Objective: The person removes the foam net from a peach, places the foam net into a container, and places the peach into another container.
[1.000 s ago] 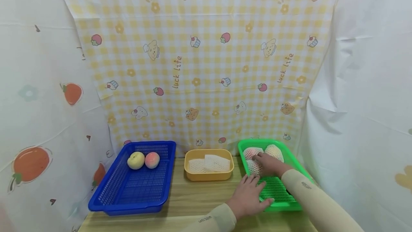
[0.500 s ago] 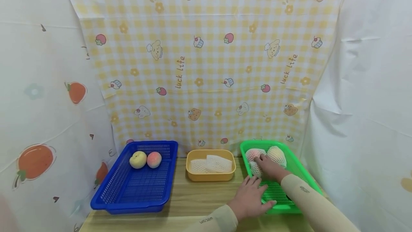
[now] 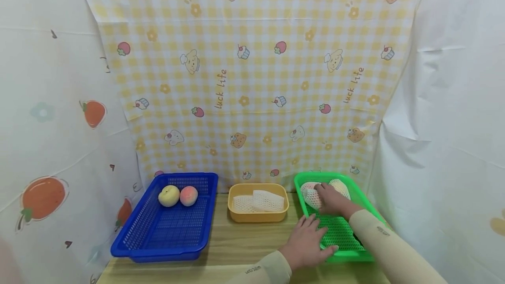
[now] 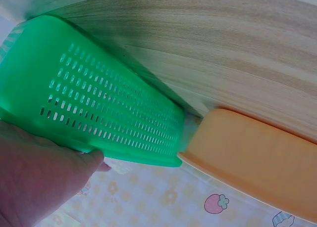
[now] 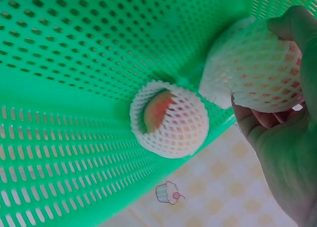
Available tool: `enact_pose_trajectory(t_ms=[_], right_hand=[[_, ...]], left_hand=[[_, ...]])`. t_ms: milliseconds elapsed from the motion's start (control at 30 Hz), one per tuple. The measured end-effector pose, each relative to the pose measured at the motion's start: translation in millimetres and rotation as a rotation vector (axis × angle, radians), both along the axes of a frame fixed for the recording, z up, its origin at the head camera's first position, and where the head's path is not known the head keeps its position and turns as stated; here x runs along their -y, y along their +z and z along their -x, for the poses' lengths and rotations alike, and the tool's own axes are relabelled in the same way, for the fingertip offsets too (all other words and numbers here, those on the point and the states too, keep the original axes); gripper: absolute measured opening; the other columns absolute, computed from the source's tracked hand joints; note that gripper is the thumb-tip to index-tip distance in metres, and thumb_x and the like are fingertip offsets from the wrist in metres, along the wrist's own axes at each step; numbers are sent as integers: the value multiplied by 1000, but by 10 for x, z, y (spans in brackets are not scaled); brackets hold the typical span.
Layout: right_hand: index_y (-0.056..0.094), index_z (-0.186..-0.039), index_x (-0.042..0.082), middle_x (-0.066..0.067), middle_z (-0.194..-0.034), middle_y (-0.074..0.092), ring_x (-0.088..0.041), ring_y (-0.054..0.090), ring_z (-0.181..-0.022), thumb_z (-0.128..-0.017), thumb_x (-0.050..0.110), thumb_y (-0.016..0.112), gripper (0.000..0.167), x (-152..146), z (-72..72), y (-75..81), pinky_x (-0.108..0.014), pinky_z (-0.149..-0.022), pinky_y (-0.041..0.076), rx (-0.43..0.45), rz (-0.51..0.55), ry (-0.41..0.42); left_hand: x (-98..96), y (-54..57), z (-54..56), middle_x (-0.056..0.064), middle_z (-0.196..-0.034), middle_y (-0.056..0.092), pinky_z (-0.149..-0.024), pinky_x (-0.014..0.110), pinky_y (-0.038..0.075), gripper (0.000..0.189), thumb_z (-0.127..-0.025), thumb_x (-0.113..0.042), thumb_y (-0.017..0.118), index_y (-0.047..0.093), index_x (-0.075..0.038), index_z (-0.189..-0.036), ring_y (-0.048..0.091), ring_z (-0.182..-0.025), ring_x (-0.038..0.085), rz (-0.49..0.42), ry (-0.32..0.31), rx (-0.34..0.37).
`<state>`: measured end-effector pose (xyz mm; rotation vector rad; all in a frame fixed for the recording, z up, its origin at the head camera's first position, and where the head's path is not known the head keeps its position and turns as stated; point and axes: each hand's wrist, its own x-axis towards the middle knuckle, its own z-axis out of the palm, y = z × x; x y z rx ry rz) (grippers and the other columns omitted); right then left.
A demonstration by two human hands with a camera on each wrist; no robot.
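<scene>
Inside the green basket (image 3: 345, 231), my right hand (image 3: 333, 198) grips a peach in a white foam net (image 5: 267, 71), its reddish skin showing through the mesh. A second netted peach (image 5: 171, 120) lies against the basket wall in the right wrist view. Another white net (image 5: 216, 71) shows partly behind the held one. At the head view's right, a netted pale fruit (image 3: 340, 189) is partly covered by my right hand. My left hand (image 3: 305, 242) rests on the green basket's near left rim, fingers spread and holding no fruit.
A blue basket (image 3: 165, 249) at the left holds a yellow peach (image 3: 168, 196) and a pink peach (image 3: 189, 196). Between the baskets stands a small orange-yellow tub (image 3: 258, 217) with white foam nets (image 3: 268, 200) in it. A checked cloth (image 3: 252, 78) hangs behind the wooden table (image 3: 232, 244).
My right hand has closed round the nearer netted peach and shifted it slightly toward the back of the green basket. My left hand stays on the rim.
</scene>
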<state>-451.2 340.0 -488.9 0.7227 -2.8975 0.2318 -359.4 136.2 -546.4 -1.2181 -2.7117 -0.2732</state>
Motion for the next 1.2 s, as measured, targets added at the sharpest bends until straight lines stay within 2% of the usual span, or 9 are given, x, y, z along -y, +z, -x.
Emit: enact_pose_trajectory(t_ms=[167, 333, 600, 867, 933, 1033, 1100, 1200], right_hand=[[55, -146, -5, -24, -137, 59, -44, 59, -125, -82, 9, 90, 74, -21, -8, 76, -58, -99, 56, 44, 16, -26], [55, -147, -6, -23, -134, 59, -37, 61, -114, -78, 8, 87, 77, -31, -71, 208, -54, -90, 58, 16, 71, -23], [56, -151, 2, -13, -126, 60, -22, 57, -101, -81, 17, 87, 77, 0, -333, 461, -44, -80, 54, -28, 165, 4], [57, -151, 8, -11, -132, 58, -21, 57, -107, -85, 18, 89, 73, 52, -577, 538, -44, -84, 55, -42, 228, 19], [57, -151, 8, -11, -134, 57, -21, 57, -108, -86, 16, 88, 73, 70, -614, 535, -44, -84, 55, -45, 231, 25], [55, -152, 7, -13, -135, 57, -21, 56, -108, -85, 14, 87, 74, 109, -657, 535, -41, -84, 55, -45, 249, 28], [54, -153, 6, -14, -136, 56, -21, 55, -106, -85, 14, 87, 76, 140, -683, 548, -39, -82, 54, -43, 259, 21], [53, -153, 6, -16, -136, 55, -20, 54, -103, -85, 14, 87, 77, 216, -719, 577, -35, -77, 53, -23, 294, 19]], left_hand=[[0, -2, 5, -4, -166, 50, -132, 48, 29, 72, -111, -75, 28, 62, -31, -157, 32, -164, 19, 0, -1, 3], [-4, -9, -3, -4, -166, 51, -132, 48, 29, 72, -111, -75, 29, 62, -31, -157, 30, -164, 20, 6, -3, 12], [5, 2, -11, -3, -164, 52, -132, 48, 29, 72, -112, -75, 28, 64, -30, -155, 32, -164, 21, 4, -10, 7], [8, 29, -5, -2, -164, 52, -131, 50, 30, 73, -112, -74, 29, 65, -27, -154, 34, -163, 23, -2, -13, 21], [22, 31, 9, -2, -165, 51, -131, 49, 31, 72, -113, -72, 29, 64, -25, -155, 34, -162, 22, -32, -17, 40], [101, 79, 37, -1, -163, 53, -129, 49, 35, 70, -114, -69, 34, 63, -19, -154, 39, -158, 21, -134, -11, 65], [207, 142, 57, -1, -158, 57, -125, 48, 40, 68, -113, -68, 41, 64, -16, -151, 45, -152, 19, -208, 8, 68], [440, 256, 69, -1, -150, 62, -119, 49, 45, 65, -109, -65, 55, 65, -13, -147, 53, -143, 20, -303, 69, 94]])
